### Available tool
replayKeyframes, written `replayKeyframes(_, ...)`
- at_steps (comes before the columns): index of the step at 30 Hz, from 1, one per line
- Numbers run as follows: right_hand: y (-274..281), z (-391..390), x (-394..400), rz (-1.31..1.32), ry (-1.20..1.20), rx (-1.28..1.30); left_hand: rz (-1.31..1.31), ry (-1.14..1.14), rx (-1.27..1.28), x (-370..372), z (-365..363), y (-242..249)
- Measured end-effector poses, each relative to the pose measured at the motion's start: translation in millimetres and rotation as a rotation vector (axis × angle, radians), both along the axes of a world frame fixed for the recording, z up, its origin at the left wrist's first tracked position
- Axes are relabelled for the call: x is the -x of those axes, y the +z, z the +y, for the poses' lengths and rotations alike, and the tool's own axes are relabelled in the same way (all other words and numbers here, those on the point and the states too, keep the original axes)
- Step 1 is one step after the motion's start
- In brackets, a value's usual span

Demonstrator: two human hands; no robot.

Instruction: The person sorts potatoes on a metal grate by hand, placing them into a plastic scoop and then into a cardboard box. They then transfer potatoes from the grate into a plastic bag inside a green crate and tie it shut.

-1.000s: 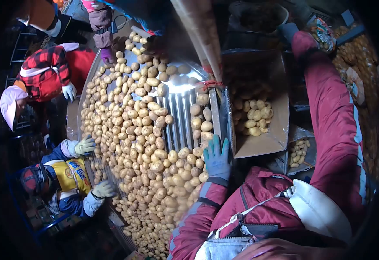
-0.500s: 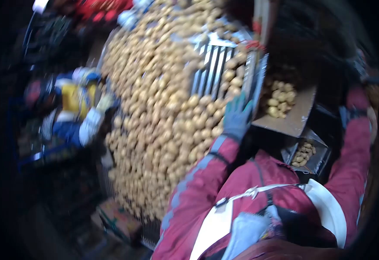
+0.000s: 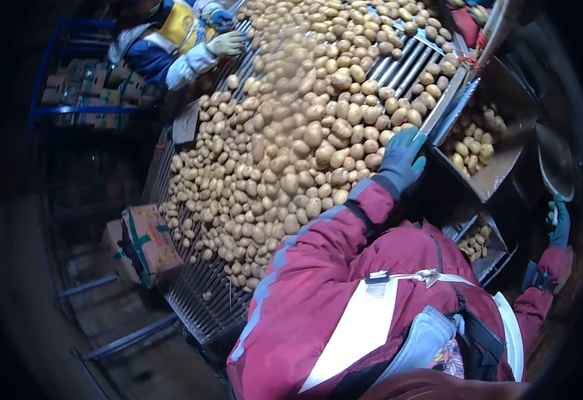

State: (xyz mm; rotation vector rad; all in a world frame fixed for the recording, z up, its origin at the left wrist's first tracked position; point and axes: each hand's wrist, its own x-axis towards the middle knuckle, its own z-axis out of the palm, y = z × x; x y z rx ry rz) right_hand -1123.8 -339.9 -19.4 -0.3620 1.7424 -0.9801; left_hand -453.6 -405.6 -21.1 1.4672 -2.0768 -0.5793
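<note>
My left hand point(image 3: 401, 159), in a grey-green glove, rests on the metal side rail point(image 3: 438, 113) of a roller table, fingers stretched out and thumb apart. Beside it, potatoes point(image 3: 315, 137) cover much of the rollers point(image 3: 205, 313). At the far right, my right hand point(image 3: 558, 223), gloved in green, is closed at the lower end of a pale, rounded, scoop-like thing point(image 3: 555, 167). Between my hands stands an open cardboard box point(image 3: 498, 177) with potatoes in its bottom. Under that, a smaller container point(image 3: 495, 257) also has potatoes in it, partly hidden by my jacket.
Across the table, a co-worker in a yellow apron point(image 3: 178, 28) has a gloved hand point(image 3: 227, 43) at the table's edge. A printed carton point(image 3: 150, 245) stands by the lower left edge. Behind are a blue rack point(image 3: 81, 110) with cartons and metal bars point(image 3: 131, 341).
My view has turned, so table and co-worker sit differently in it. The left hand stays at the rail. My right hand, hidden in the dark before, now shows lower down at the scoop-like thing.
</note>
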Motion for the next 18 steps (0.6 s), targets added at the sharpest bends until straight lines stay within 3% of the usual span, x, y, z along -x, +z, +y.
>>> replayKeyframes(2, 20, 0, -33, -0.102, 0.05, 0.066, -0.031, 0.091, 0.015, -32, 30, -2)
replayKeyframes(4, 36, -5, -76, -0.02, -0.066, 0.134, -0.063, 0.185, 0.037, -69, 54, -7)
replayKeyframes(9, 39, -20, -167, -0.102, 0.272, 0.098, -0.097, 0.419, 0.013, -153, 115, 5)
replayKeyframes(10, 62, -22, -221, -0.142, 0.32, 0.127, -0.113, 0.45, 0.008, -165, 126, 12)
replayKeyframes(12, 52, -35, -256, -0.218, 0.563, 0.075, -0.063, 0.52, -0.046, -186, 147, 40)
replayKeyframes(14, 66, -36, -334, -0.275, 0.5, 0.0, 0.034, 0.616, -0.085, -202, 172, 56)
replayKeyframes(16, 71, -43, -386, -0.382, 0.682, -0.045, -0.04, 0.715, -0.112, -223, 199, 75)
replayKeyframes(18, 91, -33, -459, -0.338, 0.612, -0.045, -0.252, 0.749, -0.011, -270, 243, 53)
